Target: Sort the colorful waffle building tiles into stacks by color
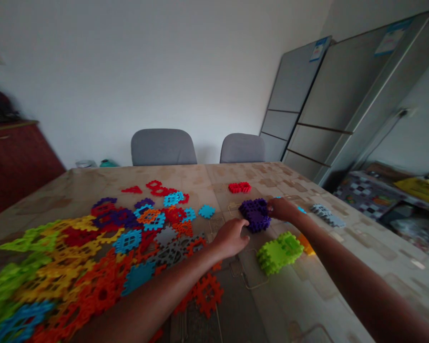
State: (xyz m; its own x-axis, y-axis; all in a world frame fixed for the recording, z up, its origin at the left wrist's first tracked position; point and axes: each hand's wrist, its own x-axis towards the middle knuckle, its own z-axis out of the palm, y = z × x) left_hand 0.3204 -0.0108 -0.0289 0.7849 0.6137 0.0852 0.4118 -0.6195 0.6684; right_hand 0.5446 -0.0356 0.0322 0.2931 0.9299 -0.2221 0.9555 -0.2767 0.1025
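A stack of purple interlocking plastic building tiles [255, 216] with toothed edges lies flat on the table, right of centre. My left hand [232, 237] is at its near left edge, fingers curled and fingertips against the tiles. My right hand [281, 209] grips the stack's right side, and its fingertips are partly hidden. Just nearer to me lies a stack of lime green tiles [279, 253], with orange tiles [306, 244] partly showing behind it. A row of red tiles [240, 187] sits beyond the purple stack.
A wide spread of loose tiles [103, 276] in several colours covers the table's left half. One blue tile [206, 211] lies apart near the middle. Grey tiles [328, 215] lie at the right. Two grey chairs [163, 146] stand behind the table [372, 276], with a fridge [338, 95] beyond.
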